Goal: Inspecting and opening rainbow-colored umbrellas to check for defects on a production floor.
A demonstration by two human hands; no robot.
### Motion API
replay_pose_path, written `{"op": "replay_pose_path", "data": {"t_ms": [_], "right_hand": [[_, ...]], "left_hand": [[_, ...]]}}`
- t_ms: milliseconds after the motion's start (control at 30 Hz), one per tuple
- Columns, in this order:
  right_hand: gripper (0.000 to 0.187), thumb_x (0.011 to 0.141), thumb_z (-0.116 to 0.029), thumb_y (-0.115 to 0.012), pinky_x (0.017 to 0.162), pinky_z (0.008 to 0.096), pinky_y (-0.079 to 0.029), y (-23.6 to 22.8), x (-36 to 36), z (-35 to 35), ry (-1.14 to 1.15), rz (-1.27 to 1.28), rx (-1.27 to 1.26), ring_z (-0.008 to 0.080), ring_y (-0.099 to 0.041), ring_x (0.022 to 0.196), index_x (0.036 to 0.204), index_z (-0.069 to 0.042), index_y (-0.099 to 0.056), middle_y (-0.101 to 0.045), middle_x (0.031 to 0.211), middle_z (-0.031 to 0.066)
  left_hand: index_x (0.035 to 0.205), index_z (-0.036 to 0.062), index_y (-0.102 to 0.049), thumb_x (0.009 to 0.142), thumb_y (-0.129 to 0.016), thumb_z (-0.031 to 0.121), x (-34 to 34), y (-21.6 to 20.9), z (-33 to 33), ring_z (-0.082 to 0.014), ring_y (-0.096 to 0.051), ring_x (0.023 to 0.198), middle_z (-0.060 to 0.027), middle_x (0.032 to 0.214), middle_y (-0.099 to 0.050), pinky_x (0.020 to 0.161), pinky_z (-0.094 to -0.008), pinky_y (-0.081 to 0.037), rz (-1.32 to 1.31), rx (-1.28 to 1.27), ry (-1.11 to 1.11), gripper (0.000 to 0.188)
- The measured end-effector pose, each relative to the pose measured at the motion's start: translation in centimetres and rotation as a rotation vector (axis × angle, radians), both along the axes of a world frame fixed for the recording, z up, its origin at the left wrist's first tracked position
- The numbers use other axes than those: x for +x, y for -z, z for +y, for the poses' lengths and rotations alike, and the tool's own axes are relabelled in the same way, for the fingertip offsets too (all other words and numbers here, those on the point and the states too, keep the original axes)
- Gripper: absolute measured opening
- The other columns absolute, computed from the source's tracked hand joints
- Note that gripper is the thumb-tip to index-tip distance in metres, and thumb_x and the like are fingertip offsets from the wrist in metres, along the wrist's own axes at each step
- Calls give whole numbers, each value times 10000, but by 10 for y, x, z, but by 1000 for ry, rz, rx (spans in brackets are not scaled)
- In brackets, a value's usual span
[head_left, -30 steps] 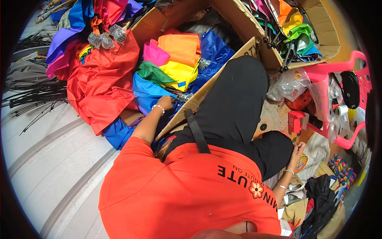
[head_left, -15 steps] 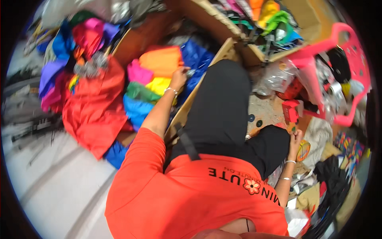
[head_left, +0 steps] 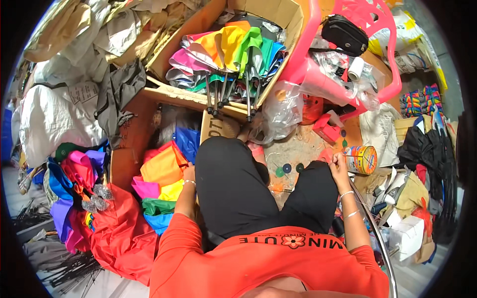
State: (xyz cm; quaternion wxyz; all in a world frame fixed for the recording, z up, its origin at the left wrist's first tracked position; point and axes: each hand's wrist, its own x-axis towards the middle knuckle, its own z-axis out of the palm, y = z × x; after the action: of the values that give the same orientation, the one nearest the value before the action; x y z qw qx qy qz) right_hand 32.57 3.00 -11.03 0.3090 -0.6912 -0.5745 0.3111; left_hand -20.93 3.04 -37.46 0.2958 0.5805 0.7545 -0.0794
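Observation:
I sit on the floor with my knees drawn up, in black trousers and an orange shirt. My left hand point(head_left: 189, 174) rests on a stack of cut fabric pieces point(head_left: 161, 186) in orange, yellow, pink, green and blue beside my left thigh. My right hand point(head_left: 339, 163) is beside my right knee, fingers curled around something small that I cannot make out. A round tin point(head_left: 361, 159) stands just right of that hand. Small dark discs point(head_left: 287, 169) lie on the floor between my knees.
A cardboard box point(head_left: 218, 64) ahead holds several rainbow umbrellas point(head_left: 228, 54). A pink plastic chair point(head_left: 348, 54) at upper right carries a black pouch and a tape roll. Red cloth point(head_left: 119, 233) and coloured umbrella canopies lie left. Black umbrellas are heaped at far right.
My head has turned right and forward, bringing the umbrella box and the chair to the middle of the view. My left hand has moved back along the fabric stack toward my thigh. The right hand stays by my knee.

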Motion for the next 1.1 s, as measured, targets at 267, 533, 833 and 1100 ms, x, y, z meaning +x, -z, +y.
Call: {"op": "replay_pose_path", "data": {"t_ms": [267, 533, 833, 1100], "right_hand": [[125, 801, 18, -443, 670, 207, -349, 16, 7, 1, -21, 41, -17, 119, -366, 693, 880, -65, -394, -368, 783, 13], [116, 808, 16, -439, 671, 202, -344, 20, 14, -4, -34, 98, -19, 116, -358, 695, 874, -66, -389, -362, 785, 12], [113, 806, -2, -451, 663, 203, -337, 24, 15, -2, -56, 124, 29, 116, -356, 693, 876, -68, -391, -358, 781, 11], [129, 792, -34, -480, 647, 210, -330, 10, 4, -1, 9, 43, 173, 121, -361, 687, 886, -71, -401, -358, 771, 8]], "left_hand": [[860, 83, -518, 905, -386, 294, -22, -71, -9, -375, -569, 588, -174, 719, -577, 519, -465, -442, 222, 261, 292, 253], [1023, 99, -595, 733, -622, 140, -71, -179, 1, -308, -615, 701, -129, 825, -648, 632, -349, -483, 0, 701, -244, 295], [894, -1, -644, 682, -759, 60, -84, -369, -12, -115, -614, 715, -65, 817, -667, 657, -223, -484, -447, 1174, -656, 249], [868, -8, -639, 679, -760, 116, -3, -568, 16, -69, -494, 525, -27, 704, -637, 456, -163, -334, -482, 1209, -426, 256]]}}
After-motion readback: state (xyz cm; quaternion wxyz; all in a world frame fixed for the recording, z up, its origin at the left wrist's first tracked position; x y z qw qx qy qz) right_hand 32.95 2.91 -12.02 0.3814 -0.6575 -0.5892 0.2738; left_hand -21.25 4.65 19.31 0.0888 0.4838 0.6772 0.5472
